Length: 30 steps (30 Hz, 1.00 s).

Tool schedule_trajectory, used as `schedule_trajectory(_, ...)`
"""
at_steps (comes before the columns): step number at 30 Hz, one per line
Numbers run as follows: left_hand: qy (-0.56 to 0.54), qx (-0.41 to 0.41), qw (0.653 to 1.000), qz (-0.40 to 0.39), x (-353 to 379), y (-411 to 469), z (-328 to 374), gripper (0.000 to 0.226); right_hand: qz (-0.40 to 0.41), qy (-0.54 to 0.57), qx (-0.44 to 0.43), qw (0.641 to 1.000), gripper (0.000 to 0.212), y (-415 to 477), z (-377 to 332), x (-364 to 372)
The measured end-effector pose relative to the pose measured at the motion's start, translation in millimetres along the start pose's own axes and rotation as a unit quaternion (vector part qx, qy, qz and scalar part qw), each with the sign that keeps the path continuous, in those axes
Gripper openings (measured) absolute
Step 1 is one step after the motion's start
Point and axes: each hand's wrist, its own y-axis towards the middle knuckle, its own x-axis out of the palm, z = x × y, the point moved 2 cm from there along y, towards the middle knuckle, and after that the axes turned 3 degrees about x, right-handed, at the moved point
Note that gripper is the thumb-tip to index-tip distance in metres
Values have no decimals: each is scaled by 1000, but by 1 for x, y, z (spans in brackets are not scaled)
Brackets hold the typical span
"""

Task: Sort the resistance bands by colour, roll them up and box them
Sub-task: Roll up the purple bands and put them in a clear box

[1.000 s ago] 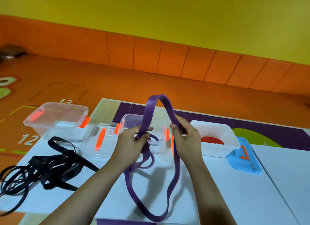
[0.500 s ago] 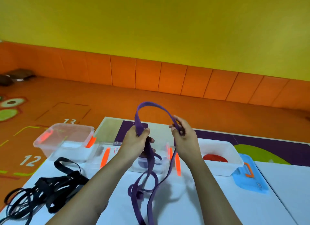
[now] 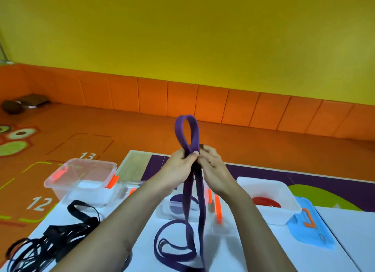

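Note:
I hold a purple resistance band (image 3: 199, 196) up above the white table. My left hand (image 3: 180, 164) and my right hand (image 3: 212, 166) pinch it together side by side, and a narrow loop stands up above my fingers. Its two strands hang down onto more purple band loops (image 3: 172, 251) lying on the table. Behind them stands a clear box (image 3: 164, 210) with a rolled purple band inside. A white box (image 3: 284, 192) at the right holds a rolled red band (image 3: 265, 202). A tangle of black bands (image 3: 52, 239) lies at the left.
An empty clear box (image 3: 81, 180) with orange latches stands at the table's far left edge. A blue lid (image 3: 312, 229) with an orange handle lies right of the white box. A clear lid with an orange latch (image 3: 218, 211) leans by the middle box. Beyond the table is orange floor.
My hands have come together and risen, squeezing the wide purple loop into a narrow one. The camera has tilted up.

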Motion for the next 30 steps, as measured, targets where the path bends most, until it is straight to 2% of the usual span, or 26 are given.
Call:
schedule_trajectory(3,27,13,999,42,-3,2,-7,18,-67,175,24,982,38,-21,4,8)
schedule_trajectory(5,3,18,997,72,-1,1,-3,22,-94,235,45,966,48,-31,18,23)
schedule_trajectory(7,-69,31,994,76,4,1,-1,17,-113,211,97,966,40,-40,35,45)
schedule_trajectory(9,-118,42,989,82,5,1,0,13,-145,136,158,967,25,-48,59,67)
schedule_trajectory(12,-148,55,977,141,-7,5,0,15,-168,41,259,950,15,-70,119,82)
schedule_trajectory(15,-162,23,972,169,-22,11,-15,17,-74,-6,320,944,7,-105,178,71)
schedule_trajectory(17,-168,-3,971,171,-25,10,-37,17,-22,-106,348,931,4,-125,209,57)
schedule_trajectory(18,-154,-11,973,169,-23,10,-50,16,-9,-187,360,914,4,-134,222,50)
schedule_trajectory(20,-119,-27,977,173,-21,6,-73,16,68,-337,364,866,15,-147,246,34)
schedule_trajectory(22,-94,-53,974,199,-25,3,-89,21,156,-402,364,826,26,-155,249,17)
schedule_trajectory(24,-117,-85,965,221,-32,0,-105,28,252,-367,359,820,36,-154,236,-6)
schedule_trajectory(27,-198,-130,951,199,-29,-8,-130,40,369,-225,360,827,46,-140,201,-52)
schedule_trajectory(30,-241,-170,943,155,-10,-19,-142,50,432,-193,277,836,50,-124,169,-84)
